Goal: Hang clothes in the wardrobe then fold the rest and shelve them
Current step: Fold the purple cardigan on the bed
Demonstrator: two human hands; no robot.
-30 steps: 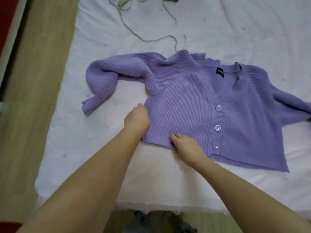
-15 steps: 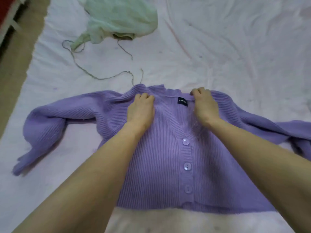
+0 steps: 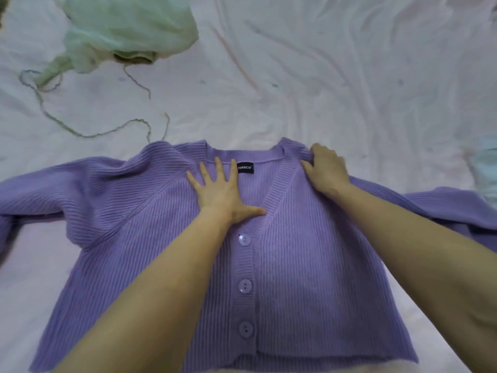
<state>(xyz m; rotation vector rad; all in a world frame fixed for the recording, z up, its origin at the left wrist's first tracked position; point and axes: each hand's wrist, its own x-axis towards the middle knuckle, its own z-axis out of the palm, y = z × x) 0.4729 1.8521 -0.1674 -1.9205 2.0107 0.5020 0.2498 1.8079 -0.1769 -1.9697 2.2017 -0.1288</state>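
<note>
A purple ribbed cardigan (image 3: pixel 309 265) with three buttons lies face up on the white bed sheet (image 3: pixel 349 76), both sleeves spread out to the sides. My left hand (image 3: pixel 220 189) lies flat on it with fingers spread, pressing the left side of the neckline beside the black label. At the right shoulder my right hand (image 3: pixel 326 170) has its fingers curled into the knit, gripping the cardigan by the collar edge.
A pale green garment (image 3: pixel 126 30) lies crumpled at the back left of the bed, with a thin green cord (image 3: pixel 88 134) trailing from it toward the cardigan. A light blue cloth (image 3: pixel 486 168) shows at the right edge.
Both hands moved from the cardigan's hem up to its neckline. The left hand has opened flat, and the right hand has shifted out to the right shoulder. The cardigan now lies straighter.
</note>
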